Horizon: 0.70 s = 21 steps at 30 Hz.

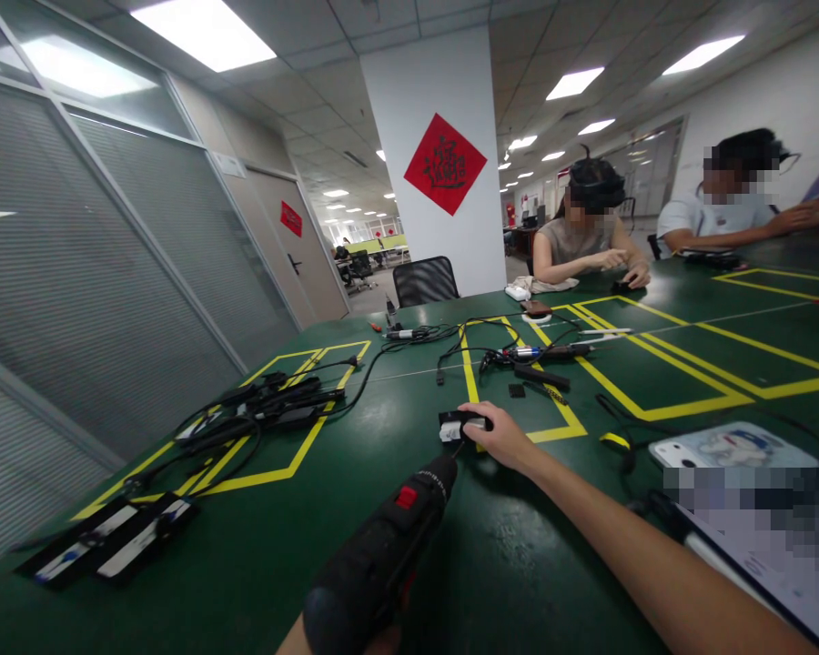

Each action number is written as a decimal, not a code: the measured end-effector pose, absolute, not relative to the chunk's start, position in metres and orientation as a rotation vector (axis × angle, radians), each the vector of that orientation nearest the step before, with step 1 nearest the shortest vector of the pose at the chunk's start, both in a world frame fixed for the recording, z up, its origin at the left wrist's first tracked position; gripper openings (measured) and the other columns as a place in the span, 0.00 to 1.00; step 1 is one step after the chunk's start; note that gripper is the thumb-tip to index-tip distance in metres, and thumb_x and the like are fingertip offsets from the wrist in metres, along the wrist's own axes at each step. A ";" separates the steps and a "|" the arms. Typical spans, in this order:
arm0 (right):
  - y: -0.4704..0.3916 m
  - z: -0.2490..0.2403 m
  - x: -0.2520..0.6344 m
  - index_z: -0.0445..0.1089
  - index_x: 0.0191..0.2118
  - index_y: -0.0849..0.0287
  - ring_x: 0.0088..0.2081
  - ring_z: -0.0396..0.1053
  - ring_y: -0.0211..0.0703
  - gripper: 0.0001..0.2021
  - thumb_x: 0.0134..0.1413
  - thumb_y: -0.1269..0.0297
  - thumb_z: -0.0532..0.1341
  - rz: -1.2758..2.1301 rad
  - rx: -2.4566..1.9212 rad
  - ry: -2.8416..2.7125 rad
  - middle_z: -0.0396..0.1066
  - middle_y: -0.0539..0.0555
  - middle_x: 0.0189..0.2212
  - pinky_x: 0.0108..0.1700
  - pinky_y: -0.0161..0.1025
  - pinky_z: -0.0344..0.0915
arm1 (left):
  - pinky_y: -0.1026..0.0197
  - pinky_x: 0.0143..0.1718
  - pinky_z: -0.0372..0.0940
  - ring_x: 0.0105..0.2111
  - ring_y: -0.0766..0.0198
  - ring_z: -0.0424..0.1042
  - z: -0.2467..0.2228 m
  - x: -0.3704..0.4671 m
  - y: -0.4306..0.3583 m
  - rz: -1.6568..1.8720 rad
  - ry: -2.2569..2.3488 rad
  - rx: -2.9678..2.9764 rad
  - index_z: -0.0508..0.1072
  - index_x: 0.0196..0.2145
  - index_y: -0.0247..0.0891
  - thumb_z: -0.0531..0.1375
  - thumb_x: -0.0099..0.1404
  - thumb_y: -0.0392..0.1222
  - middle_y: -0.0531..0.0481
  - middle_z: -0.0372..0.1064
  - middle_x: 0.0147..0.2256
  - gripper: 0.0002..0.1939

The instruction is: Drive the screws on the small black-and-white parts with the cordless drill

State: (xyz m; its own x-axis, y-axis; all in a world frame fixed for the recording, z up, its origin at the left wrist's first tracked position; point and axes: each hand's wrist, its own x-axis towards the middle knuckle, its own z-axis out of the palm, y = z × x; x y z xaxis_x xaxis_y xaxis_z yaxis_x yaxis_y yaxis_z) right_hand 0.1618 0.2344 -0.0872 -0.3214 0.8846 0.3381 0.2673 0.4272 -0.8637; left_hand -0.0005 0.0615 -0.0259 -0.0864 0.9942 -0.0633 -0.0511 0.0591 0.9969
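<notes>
My left hand [385,640], mostly hidden at the bottom edge, is wrapped round the grip of a black cordless drill [375,555] with a red switch on top. The drill points away from me, and its thin bit ends close to a small black and white part [452,429]. Whether the bit touches that part I cannot tell. My right hand [495,437] comes in from the right and pinches the small part against the green table, its fingers closed on the right end.
Black cables and adapters [273,400] lie on the left of the green table [246,564], with two black and white strips [146,537] nearer. More tools and cables [539,355] are beyond my right hand. A phone [737,446] lies right. Two people [591,236] sit across the table.
</notes>
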 end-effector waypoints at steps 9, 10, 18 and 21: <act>0.234 -0.087 0.161 0.67 0.46 0.57 0.40 0.64 0.41 0.18 0.46 0.66 0.56 0.909 -0.981 -1.807 0.65 0.53 0.41 0.45 0.38 0.59 | 0.50 0.53 0.58 0.52 0.54 0.61 -0.042 -0.002 0.070 1.301 1.309 1.006 0.71 0.44 0.44 0.45 0.61 0.47 0.54 0.67 0.48 0.20; 0.234 -0.088 0.161 0.67 0.46 0.57 0.40 0.64 0.41 0.18 0.46 0.66 0.56 0.907 -0.983 -1.806 0.65 0.53 0.41 0.45 0.38 0.59 | 0.50 0.53 0.58 0.52 0.54 0.61 -0.041 -0.003 0.071 1.318 1.275 1.031 0.72 0.43 0.45 0.46 0.60 0.47 0.55 0.67 0.47 0.19; 0.235 -0.089 0.162 0.66 0.46 0.57 0.41 0.64 0.40 0.18 0.46 0.66 0.56 0.899 -0.978 -1.810 0.65 0.53 0.41 0.46 0.38 0.58 | 0.55 0.55 0.56 0.52 0.58 0.61 -0.030 -0.004 0.060 1.343 1.267 1.083 0.73 0.41 0.47 0.47 0.60 0.38 0.58 0.68 0.46 0.18; 0.235 -0.089 0.162 0.66 0.46 0.57 0.42 0.64 0.41 0.18 0.46 0.67 0.56 0.908 -0.980 -1.810 0.65 0.53 0.41 0.47 0.38 0.58 | 0.55 0.54 0.57 0.52 0.57 0.61 -0.028 -0.003 0.059 1.308 1.319 1.099 0.72 0.42 0.46 0.47 0.60 0.38 0.58 0.68 0.47 0.18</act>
